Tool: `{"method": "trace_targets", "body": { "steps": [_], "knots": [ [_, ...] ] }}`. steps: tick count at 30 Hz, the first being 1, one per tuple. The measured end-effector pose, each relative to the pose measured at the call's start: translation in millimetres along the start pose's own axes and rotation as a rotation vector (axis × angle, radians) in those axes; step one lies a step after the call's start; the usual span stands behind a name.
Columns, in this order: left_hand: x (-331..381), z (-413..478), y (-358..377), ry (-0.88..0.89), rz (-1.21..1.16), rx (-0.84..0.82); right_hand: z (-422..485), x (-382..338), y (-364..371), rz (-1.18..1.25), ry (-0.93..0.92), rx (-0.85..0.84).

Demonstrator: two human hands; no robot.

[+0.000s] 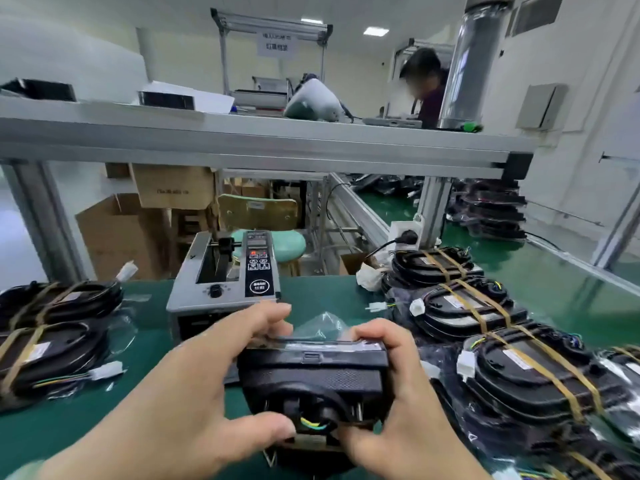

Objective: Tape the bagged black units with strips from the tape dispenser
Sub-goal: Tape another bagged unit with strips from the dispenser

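Gripping a bagged black unit (311, 372) in both hands, just short of the tape dispenser (225, 285).

Held low at 6 o'clock over the green mat (156, 348): left hand (221, 368) clamped on its 9 o'clock side, fingers over the top and thumb underneath; right hand (391, 403) mirrored at 3 o'clock, probably to pin the loose clear bag (325, 323) at the 12 o'clock edge. Kept facing the dispenser at 12 o'clock, likely for a short reach. Matte black, blocky, textured, with yellow-green wires (313, 424) curling out below. No brown tape yet, unlike the banded units at 3 o'clock (519, 375) and 9 o'clock (52, 341).
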State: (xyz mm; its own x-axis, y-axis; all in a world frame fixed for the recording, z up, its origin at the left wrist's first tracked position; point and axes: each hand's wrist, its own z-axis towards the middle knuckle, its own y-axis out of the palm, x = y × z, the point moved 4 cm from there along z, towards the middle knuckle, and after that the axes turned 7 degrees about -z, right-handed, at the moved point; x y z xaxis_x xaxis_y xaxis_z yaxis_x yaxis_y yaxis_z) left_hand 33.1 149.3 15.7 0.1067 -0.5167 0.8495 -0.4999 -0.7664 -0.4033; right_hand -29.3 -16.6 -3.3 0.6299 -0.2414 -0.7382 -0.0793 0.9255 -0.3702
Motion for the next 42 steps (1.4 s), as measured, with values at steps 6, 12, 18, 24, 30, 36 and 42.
{"method": "trace_targets", "body": {
  "steps": [6,12,18,24,30,36,42],
  "knots": [
    [3,4,19,-0.262,0.186,-0.100,5,-11,-11,-0.124,-0.038,-0.118],
    [-42,-41,12,0.137,-0.224,0.188,5,-19,-9,-0.151,0.086,-0.161],
    [-93,-50,-27,0.027,-0.744,0.684,-5,-13,-8,-0.338,-0.066,0.092],
    [-103,-27,-29,-0.151,-1.018,0.743,-13,-13,3,-0.341,-0.197,0.153],
    [-95,-19,-33,-0.160,-1.027,0.772,-14,-12,8,-0.301,-0.202,0.165],
    [-90,-14,-32,-0.139,-1.036,0.815,-15,-9,7,-0.247,-0.192,0.184],
    [-86,-7,-37,-0.143,-1.012,0.869,-17,-5,4,-0.222,-0.177,0.209]
  ]
}}
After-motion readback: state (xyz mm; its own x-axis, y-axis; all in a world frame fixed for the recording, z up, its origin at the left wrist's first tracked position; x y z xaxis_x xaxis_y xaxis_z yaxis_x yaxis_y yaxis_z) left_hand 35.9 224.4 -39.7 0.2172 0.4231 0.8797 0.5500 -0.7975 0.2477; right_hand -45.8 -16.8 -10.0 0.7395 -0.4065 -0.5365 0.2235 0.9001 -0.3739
